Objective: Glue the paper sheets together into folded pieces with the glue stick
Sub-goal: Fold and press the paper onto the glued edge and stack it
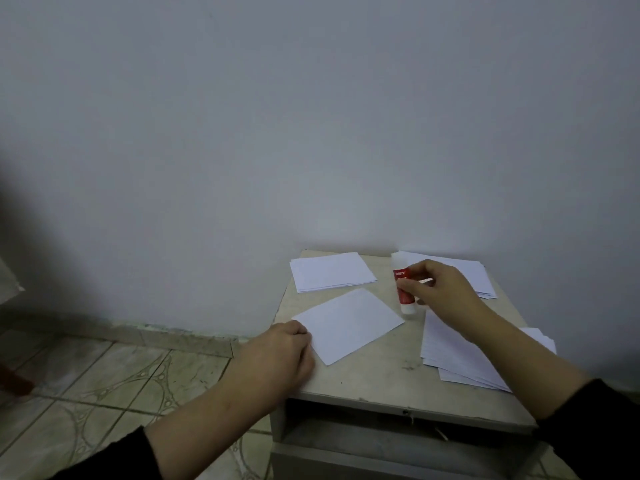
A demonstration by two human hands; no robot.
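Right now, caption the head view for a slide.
Right hand grips upright red-and-white glue stick; left hand holds single white paper sheet on table.

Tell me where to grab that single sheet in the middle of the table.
Pinch the single sheet at its near corner, which points toward the table's front edge, coming in low from the front. It lies flat, so a corner lifts easiest. The left hand already rests at its left corner.

left grip point(280, 355): fingers curled, resting | right grip point(440, 292): pinching, fingers curled
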